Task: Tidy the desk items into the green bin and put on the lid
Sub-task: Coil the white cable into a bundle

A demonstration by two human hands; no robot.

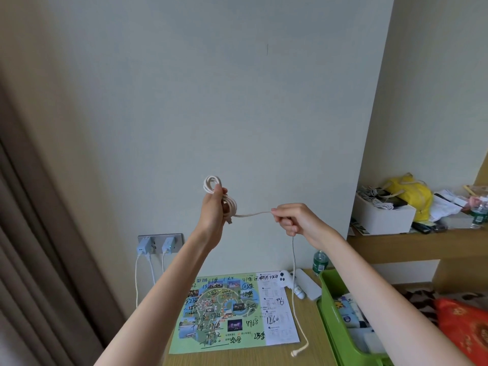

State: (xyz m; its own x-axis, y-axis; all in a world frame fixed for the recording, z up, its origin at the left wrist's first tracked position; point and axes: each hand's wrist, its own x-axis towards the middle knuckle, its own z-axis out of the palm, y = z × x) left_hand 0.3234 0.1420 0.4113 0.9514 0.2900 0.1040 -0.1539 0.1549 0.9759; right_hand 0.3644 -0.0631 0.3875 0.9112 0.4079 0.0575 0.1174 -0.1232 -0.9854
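Observation:
Both hands are raised in front of the wall. My left hand (214,208) grips a coiled bundle of a cream charging cable (229,201). A short stretch of the cable runs right to my right hand (290,218), which pinches it. From there the cable hangs down, and its free end lies on the wooden desk (303,326). The green bin (333,307) stands open at the desk's right side with several small items inside. No lid is in view.
A map sheet with handwriting (232,313) lies on the desk. A white power bank (307,283), a small white gadget (285,278) and a green bottle (320,261) sit behind it. Two chargers (155,245) sit plugged into a wall socket. Right: a cluttered shelf (417,237). Left: a curtain (39,260).

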